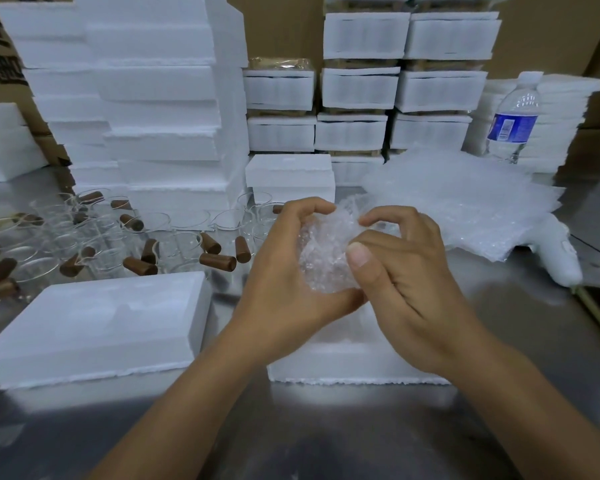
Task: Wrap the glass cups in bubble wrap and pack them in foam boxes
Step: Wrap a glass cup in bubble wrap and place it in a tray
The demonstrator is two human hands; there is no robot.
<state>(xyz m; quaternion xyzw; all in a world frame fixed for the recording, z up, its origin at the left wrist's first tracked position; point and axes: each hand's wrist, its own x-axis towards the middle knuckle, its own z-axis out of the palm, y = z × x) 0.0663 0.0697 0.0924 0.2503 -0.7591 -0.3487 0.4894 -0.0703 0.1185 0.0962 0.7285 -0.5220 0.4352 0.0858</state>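
A bundle of bubble wrap [328,252] sits between my two hands, held above an open foam box [347,367] on the steel table; the cup inside it is hidden by the wrap. My left hand [284,271] cups the bundle from the left and below, fingers curled over its top. My right hand [413,268] grips it from the right, thumb pressed on the front. Several bare glass cups with brown wooden handles [136,244] stand at the left. A pile of bubble wrap sheets [465,199] lies at the right.
A foam box [94,323] lies at the front left. Tall stacks of foam boxes [153,98] and packed boxes [361,88] fill the back. A water bottle [511,123] stands at the right by foam sheets. A white tool [558,254] lies past the wrap pile.
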